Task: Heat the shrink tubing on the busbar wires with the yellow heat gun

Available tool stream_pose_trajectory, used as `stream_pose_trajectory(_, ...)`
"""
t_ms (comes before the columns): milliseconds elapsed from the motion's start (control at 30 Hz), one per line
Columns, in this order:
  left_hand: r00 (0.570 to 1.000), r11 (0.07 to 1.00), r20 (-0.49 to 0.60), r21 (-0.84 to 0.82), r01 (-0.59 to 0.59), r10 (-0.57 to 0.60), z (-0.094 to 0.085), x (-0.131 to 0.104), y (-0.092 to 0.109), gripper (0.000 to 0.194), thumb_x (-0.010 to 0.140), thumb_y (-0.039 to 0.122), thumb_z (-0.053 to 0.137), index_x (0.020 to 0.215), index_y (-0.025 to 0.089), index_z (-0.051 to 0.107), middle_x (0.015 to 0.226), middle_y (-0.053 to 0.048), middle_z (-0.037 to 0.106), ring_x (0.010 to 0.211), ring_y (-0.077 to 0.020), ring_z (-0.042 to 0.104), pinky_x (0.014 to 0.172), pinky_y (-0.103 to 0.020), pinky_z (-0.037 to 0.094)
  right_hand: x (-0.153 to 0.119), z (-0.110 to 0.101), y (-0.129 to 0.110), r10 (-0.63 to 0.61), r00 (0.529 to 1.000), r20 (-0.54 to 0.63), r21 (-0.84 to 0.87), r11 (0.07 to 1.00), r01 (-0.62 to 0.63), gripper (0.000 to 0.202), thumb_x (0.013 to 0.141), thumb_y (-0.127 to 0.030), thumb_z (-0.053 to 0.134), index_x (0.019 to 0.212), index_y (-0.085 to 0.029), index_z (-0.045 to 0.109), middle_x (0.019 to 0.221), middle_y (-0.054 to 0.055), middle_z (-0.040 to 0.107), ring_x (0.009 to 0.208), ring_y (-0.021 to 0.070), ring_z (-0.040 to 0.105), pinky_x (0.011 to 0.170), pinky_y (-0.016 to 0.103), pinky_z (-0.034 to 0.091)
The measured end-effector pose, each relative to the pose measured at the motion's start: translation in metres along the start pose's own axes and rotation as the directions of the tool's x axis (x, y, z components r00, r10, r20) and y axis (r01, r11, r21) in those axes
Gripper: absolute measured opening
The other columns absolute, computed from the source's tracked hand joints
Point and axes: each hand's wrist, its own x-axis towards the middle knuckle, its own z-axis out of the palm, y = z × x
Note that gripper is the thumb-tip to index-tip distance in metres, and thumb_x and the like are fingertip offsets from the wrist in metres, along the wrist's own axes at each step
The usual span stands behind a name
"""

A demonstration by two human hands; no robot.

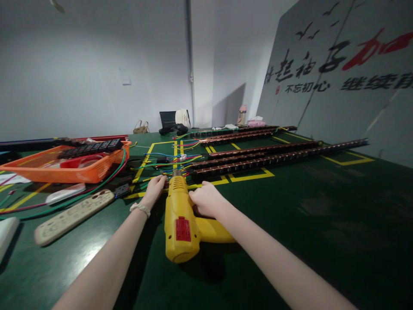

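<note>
The left hand [157, 188] closed its fingers around something too small to identify beside the yellow heat gun [181, 219], which lay on the green table [274, 258], its side touched by the curled right hand [208, 199].

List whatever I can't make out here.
All in the head view:
- Left hand's fingertips: too small and dark to tell their grip.
- Yellow heat gun's handle end: hidden by the right forearm.
- Red label's print: too small.
- White object: cut off by left edge.
</note>
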Motion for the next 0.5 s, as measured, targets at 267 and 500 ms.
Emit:
stream_pose_trajectory(267,1.0,1.0,0.025,-0.016,-0.003,0.003,-0.005,-0.007,0.012,0.031,0.066,0.049,0.045,0.057,0.019,0.048,0.055,0.002,0.046,0.059,-0.0146,0.043,0.054,-0.025,0.035,0.012,0.005,-0.014,-0.054,0.999,0.002,0.015,0.998,0.054,0.021,0.07,-0.021,0.057,0.087,-0.014,0.067,0.078,0.013,0.071,0.083,0.0252,0.066,0.085,0.037,0.036)
stream_pose_trajectory(500,1.0,0.999,0.008,0.038,0.011,-0.011,-0.004,-0.006,0.014,0.028,0.066,0.043,0.043,0.057,0.018,0.051,0.056,0.001,0.05,0.061,-0.0153,0.045,0.059,-0.027,0.037,0.011,0.002,-0.01,-0.017,0.999,0.03,0.019,1.0,0.016,0.021,0.073,-0.025,0.058,0.087,-0.013,0.068,0.079,0.014,0.07,0.082,0.0259,0.066,0.085,0.038,0.038)
